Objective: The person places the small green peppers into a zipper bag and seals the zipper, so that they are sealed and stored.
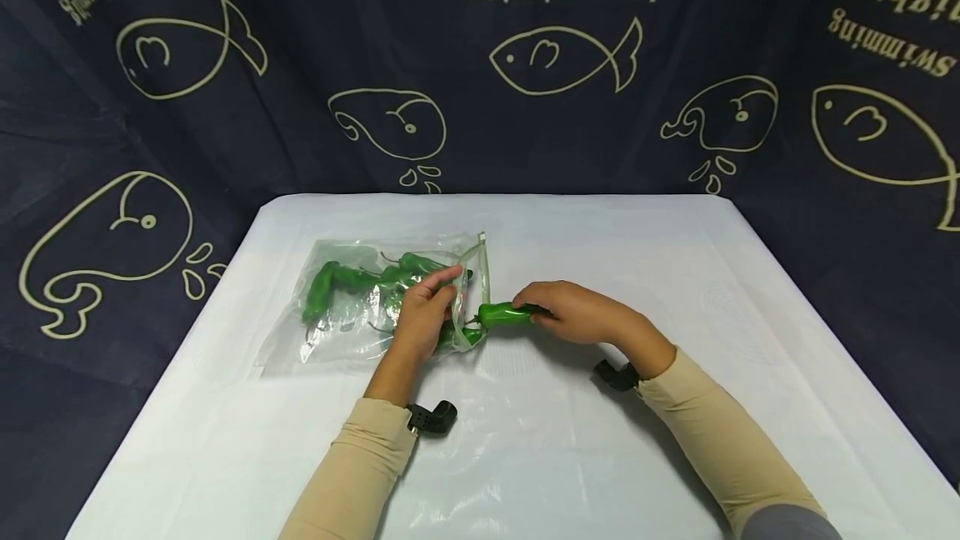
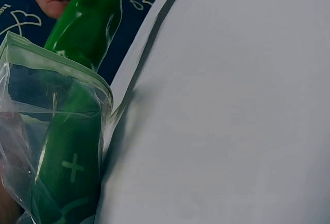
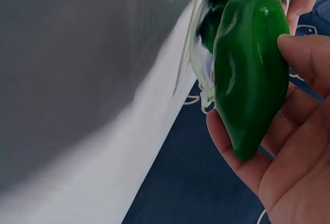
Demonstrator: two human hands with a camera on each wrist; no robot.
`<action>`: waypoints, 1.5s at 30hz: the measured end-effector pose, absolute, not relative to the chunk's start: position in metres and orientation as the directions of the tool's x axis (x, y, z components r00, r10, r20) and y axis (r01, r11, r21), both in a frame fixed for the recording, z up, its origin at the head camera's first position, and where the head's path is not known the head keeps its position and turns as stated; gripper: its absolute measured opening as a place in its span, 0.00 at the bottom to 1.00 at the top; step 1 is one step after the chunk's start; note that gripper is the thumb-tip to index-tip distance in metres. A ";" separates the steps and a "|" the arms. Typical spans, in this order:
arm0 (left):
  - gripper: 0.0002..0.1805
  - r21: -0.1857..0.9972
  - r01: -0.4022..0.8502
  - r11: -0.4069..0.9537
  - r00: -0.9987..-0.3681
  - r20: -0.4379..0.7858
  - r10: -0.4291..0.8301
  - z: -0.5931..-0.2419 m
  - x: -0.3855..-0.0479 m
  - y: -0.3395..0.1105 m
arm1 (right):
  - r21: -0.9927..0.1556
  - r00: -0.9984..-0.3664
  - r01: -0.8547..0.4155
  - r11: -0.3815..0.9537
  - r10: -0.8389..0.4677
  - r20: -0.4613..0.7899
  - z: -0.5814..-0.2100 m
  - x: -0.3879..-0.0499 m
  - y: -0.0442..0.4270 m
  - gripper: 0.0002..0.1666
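A clear zip bag (image 1: 288, 352) lies on the table with several green peppers (image 1: 321, 290) inside, its mouth towards the right. My left hand (image 1: 422, 319) holds the bag near its mouth, which gapes beside the fingers. In my right hand (image 1: 581, 312) is one green pepper (image 1: 501, 314), held between thumb and fingers by its tapered end. Its stem end points left, right at the bag's opening. The right wrist view shows this pepper (image 3: 251, 69) close up, with the bag's rim behind it. Through the plastic, another pepper (image 2: 69, 167) appears in the left wrist view.
A white cloth covers the table (image 1: 600, 457). Behind and beside it hangs a dark blue curtain (image 1: 465, 148) with fish and whale drawings. Both wrists carry small black devices (image 1: 433, 417).
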State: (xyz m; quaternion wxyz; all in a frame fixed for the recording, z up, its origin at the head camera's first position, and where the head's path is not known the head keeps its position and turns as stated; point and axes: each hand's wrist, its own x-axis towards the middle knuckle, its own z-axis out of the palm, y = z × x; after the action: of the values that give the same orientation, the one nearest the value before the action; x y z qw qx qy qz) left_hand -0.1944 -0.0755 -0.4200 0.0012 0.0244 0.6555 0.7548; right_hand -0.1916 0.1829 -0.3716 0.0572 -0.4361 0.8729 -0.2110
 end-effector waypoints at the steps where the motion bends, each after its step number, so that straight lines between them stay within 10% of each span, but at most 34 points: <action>1: 0.19 0.989 0.033 -0.142 -0.999 0.038 0.035 -0.420 -0.194 -0.075 | -0.414 -0.612 -0.740 0.531 -0.786 0.087 -0.372 -0.192 0.182 0.17; 45: 0.20 0.980 0.013 -0.197 -0.999 0.022 0.046 -0.418 -0.194 -0.074 | -0.482 -0.627 -0.695 0.533 -0.778 0.044 -0.393 -0.204 0.151 0.17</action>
State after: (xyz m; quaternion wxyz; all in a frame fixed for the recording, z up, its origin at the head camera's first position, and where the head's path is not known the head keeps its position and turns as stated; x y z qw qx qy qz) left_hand -0.1936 -0.0736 -0.4178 0.0106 0.0231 0.6336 0.7732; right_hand -0.2043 0.1513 -0.3933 0.0884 -0.4230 0.8710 -0.2337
